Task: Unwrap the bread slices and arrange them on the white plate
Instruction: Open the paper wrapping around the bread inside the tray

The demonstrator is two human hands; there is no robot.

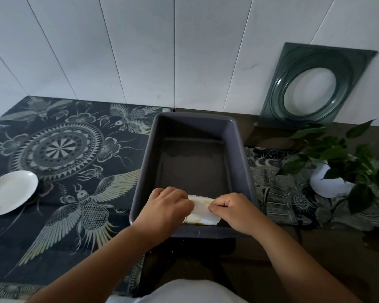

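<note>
A leafy potted plant [341,162] in a round white pot stands to the right of a deep grey plastic bin [144,162], its leaves reaching toward the bin's right rim without touching it, and a dark green square frame [311,68] with an oval hole leans upright against the white panelled wall [140,51] behind. The wrapped bread [202,209] lies inside the bin against its near wall, a pale crinkled packet with yellow showing through (how many slices it holds cannot be told). The left hand [166,206] has its fingers curled over the packet's left end, and the right hand [230,209] pinches the wrapper's right side between thumb and bent fingers; both hands grip the wrap, wrists crossing the bin's near rim. The rest of the bin floor is bare and smooth, its walls tall with rounded corners. The white plate [9,193], glossy and oval in this view, sits well apart at the far left on a dark patterned cloth [59,147] printed with a mandala, moths and wings, part of it cut off by the picture's edge. Between plate and bin the cloth lies flat and open, with only the bin's left wall standing in the path.
</note>
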